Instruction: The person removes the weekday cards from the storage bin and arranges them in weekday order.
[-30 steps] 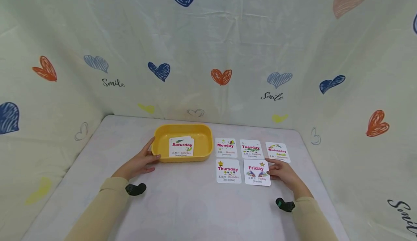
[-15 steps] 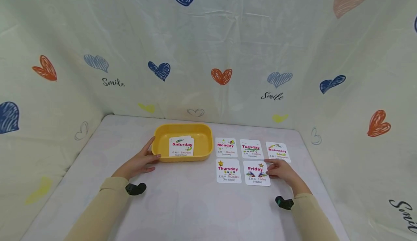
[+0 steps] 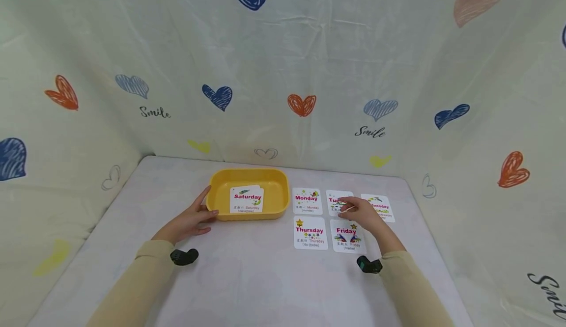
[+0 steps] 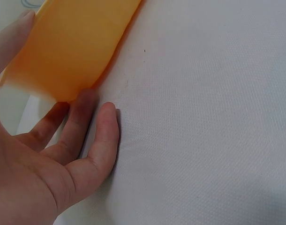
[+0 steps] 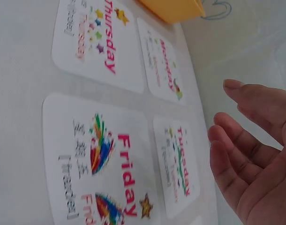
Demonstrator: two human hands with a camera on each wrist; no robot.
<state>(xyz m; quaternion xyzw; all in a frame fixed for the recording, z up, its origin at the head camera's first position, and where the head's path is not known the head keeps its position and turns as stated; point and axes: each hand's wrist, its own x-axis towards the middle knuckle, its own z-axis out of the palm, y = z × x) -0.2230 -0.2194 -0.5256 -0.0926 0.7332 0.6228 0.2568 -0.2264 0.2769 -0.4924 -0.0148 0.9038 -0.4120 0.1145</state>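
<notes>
A yellow tray [image 3: 279, 214] stands at the back of the table, with a small stack of cards inside; the top card reads Saturday [image 3: 246, 200]. My left hand [image 3: 187, 221] touches the tray's left end, its fingers extended at the near corner and a fingertip up at the rim. Above the Tuesday card [image 3: 332, 195] hovers my right hand [image 3: 364, 216], holding nothing, fingers loosely bent, hiding part of that card and the Wednesday card [image 3: 386, 208]. The Friday card [image 5: 103, 154] lies flat below it, beside the Thursday card [image 3: 309, 233].
The Monday card [image 3: 307, 202] lies just right of the tray, starting the back row above Thursday and Friday. A pale cloth covers the table [image 3: 265, 283]. Behind it rises a curtain [image 3: 327, 62] printed with hearts.
My right hand has left the Friday card's right edge and moved up and left over Tuesday. The Friday card shifted down slightly before that. My left hand and the tray have stayed still.
</notes>
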